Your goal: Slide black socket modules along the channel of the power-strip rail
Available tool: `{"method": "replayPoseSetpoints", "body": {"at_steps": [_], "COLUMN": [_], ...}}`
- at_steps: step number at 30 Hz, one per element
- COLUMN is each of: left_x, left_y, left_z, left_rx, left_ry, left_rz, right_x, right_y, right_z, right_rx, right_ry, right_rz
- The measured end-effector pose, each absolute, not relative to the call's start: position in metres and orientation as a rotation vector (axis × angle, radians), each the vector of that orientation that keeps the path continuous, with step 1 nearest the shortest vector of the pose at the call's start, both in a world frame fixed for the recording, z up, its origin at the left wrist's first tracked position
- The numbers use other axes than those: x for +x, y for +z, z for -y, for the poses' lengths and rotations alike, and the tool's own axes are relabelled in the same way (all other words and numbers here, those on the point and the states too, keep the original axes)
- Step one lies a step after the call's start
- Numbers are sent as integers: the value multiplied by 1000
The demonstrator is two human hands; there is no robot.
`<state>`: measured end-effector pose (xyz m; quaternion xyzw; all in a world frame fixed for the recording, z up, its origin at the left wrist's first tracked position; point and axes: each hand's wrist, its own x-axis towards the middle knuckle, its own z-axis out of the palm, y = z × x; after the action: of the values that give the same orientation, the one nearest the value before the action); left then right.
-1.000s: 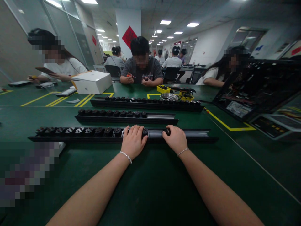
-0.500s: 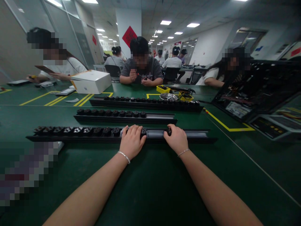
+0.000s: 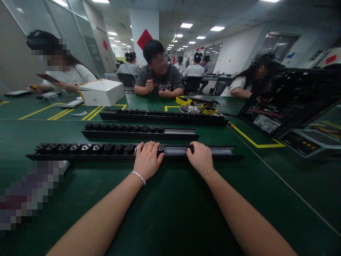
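Observation:
A long black power-track rail (image 3: 176, 158) lies across the table in front of me, with several black plug-in socket modules (image 3: 108, 148) along its left and middle part. My left hand (image 3: 147, 156) rests on the row near its right end, fingers laid over the modules and thumb apart. Just right of the thumb, the silvery channel (image 3: 175, 151) is bare. Over the right part of the rail, my right hand (image 3: 201, 156) is closed around a small black round module (image 3: 191, 148), mostly hidden by the fingers.
Two more black rails with modules, a nearer one (image 3: 181, 136) and a farther one (image 3: 160, 119), lie beyond. A white box (image 3: 103, 94), yellow trays (image 3: 183, 100), a metal dish (image 3: 189, 109) and an open computer case (image 3: 269, 124) stand around. Other people sit opposite and at both sides.
My hands keep nearly the same place on the rail. The view has shifted slightly. The person opposite has raised and turned their head.

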<state>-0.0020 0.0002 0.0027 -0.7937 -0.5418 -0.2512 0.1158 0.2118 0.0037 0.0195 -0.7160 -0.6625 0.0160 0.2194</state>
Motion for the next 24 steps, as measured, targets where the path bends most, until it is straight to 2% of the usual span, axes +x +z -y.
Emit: {"method": "replayPoseSetpoints", "body": {"at_steps": [24], "left_x": [-2], "left_y": [3], "left_z": [0], "left_rx": [-2321], "left_ry": [-743], "left_rz": [1586], "right_x": [241], "right_y": [19], "right_z": [-3], "right_rx": [-2032], "right_ry": [5], "right_rz": [1796]}}
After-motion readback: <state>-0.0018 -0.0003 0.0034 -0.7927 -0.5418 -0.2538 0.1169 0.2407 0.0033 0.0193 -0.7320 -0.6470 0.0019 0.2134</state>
